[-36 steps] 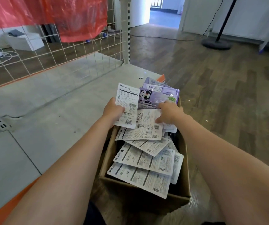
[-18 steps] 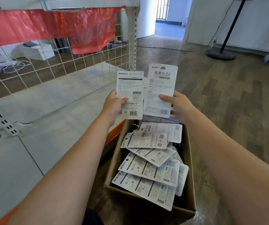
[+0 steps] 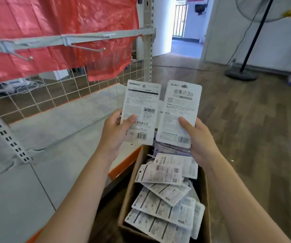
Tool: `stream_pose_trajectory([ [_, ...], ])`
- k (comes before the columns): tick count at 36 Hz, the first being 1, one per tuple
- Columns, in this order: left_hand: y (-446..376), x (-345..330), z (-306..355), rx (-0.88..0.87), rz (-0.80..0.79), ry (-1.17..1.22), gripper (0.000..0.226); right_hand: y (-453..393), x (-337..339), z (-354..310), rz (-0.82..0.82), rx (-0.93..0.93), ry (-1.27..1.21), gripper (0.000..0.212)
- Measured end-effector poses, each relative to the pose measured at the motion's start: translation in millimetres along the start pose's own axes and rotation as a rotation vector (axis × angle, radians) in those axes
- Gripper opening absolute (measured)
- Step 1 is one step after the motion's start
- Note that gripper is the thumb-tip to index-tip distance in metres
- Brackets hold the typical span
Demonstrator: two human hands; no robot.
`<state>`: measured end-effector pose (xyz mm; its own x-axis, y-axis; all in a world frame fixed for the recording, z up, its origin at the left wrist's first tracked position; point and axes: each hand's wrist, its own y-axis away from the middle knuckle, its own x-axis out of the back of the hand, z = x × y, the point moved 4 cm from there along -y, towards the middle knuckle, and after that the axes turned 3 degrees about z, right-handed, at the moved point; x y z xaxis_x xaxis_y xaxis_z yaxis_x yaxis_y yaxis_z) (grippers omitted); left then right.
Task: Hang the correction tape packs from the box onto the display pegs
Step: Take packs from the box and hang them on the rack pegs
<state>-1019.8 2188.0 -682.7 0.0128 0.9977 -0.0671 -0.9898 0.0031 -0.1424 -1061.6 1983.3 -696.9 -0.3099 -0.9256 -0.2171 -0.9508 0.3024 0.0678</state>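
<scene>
Hands raised side by side above the brown cardboard box: left hand grips one white printed correction tape pack upright, right hand grips another white card pack marked 36, edges nearly touching, barcodes at their lower ends. More packs lie heaped in the box.
</scene>
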Motion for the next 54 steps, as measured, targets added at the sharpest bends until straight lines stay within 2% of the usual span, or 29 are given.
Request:
stream_pose_trajectory([
  [4, 12.3, 9.3, -3.6, 0.047, 0.050, 0.052, 0.019, 1.9, -8.4, 14.2, -0.043, -0.061, -0.001, 0.030],
  [9, 14.1, 22.3, -1.2, 0.053, 0.108, 0.041, 0.023, 5.1, -16.3, 25.1, -0.103, -0.045, 0.028, 0.037],
  [13, 17.0, 22.4, -2.5, 0.025, 0.091, 0.029, 0.028, 6.3, -22.0, 25.7, -0.127, -0.050, -0.040, 0.042],
  [17, 21.5, 11.3, -5.8, -0.013, 0.079, 0.022, 0.030, 13.7, -31.8, 23.3, -0.202, -0.099, -0.175, 0.037],
  [20, 21.5, 2.9, -8.5, -0.043, 0.122, -0.053, 0.036, 17.2, -38.3, 19.7, -0.266, -0.136, -0.279, 0.035],
  [23, 16.1, 0.7, -13.1, -0.078, 0.158, -0.173, 0.041, 16.4, -39.4, 20.6, -0.286, -0.157, -0.276, 0.039],
  [27, 13.5, -11.7, -25.7, 0.002, 0.030, -0.273, 0.026, 17.4, -44.6, 22.4, -0.279, -0.088, -0.171, 0.037],
  [28, 15.7, -18.2, -26.8, 0.023, -0.012, -0.271, 0.032, 17.8, -47.0, 23.3, -0.270, -0.062, -0.140, 0.036],
  [30, 23.1, -32.5, -25.6, 0.082, -0.068, -0.264, 0.058, 18.1, -52.1, 26.7, -0.240, -0.034, -0.089, 0.035],
  [33, 25.8, -45.9, -33.4, 0.207, -0.073, -0.160, 0.101, 20.2, -58.9, 33.5, -0.250, -0.078, -0.088, 0.050],
  [35, 24.4, -48.7, -36.0, 0.273, -0.074, -0.059, 0.114, 20.6, -61.5, 33.7, -0.276, -0.064, -0.065, 0.057],
  [36, 24.3, -48.6, -36.8, 0.304, -0.095, -0.021, 0.110, 20.0, -61.4, 33.3, -0.281, -0.043, -0.043, 0.057],
  [37, 23.9, -47.8, -37.3, 0.320, -0.135, 0.053, 0.098, 18.7, -61.3, 32.6, -0.285, -0.019, -0.016, 0.053],
  [39, 26.7, -50.6, -32.4, 0.351, -0.255, 0.268, 0.042, 16.8, -60.7, 32.5, -0.308, 0.038, 0.065, 0.038],
  [40, 29.4, -51.3, -29.5, 0.367, -0.314, 0.372, 0.034, 16.8, -59.5, 32.5, -0.317, 0.054, 0.108, 0.033],
  [42, 32.2, -49.5, -25.7, 0.401, -0.363, 0.593, 0.038, 15.8, -56.8, 33.7, -0.304, 0.079, 0.169, 0.038],
  [43, 30.4, -47.5, -25.7, 0.402, -0.370, 0.686, 0.048, 14.0, -55.0, 33.9, -0.271, 0.111, 0.202, 0.040],
  [46, 23.9, -42.3, -21.2, 0.391, -0.395, 0.769, 0.076, 8.5, -46.4, 28.9, -0.107, 0.226, 0.370, 0.047],
  [48, 23.9, -41.3, -17.8, 0.378, -0.430, 0.718, 0.066, 7.7, -42.1, 24.6, -0.057, 0.250, 0.410, 0.064],
  [50, 22.4, -36.9, -16.0, 0.351, -0.383, 0.603, 0.037, 6.9, -38.2, 21.5, -0.027, 0.229, 0.372, 0.079],
  [54, 16.9, -27.8, -17.5, 0.323, -0.252, 0.516, 0.030, 3.8, -30.5, 14.3, 0.066, 0.176, 0.353, 0.068],
])
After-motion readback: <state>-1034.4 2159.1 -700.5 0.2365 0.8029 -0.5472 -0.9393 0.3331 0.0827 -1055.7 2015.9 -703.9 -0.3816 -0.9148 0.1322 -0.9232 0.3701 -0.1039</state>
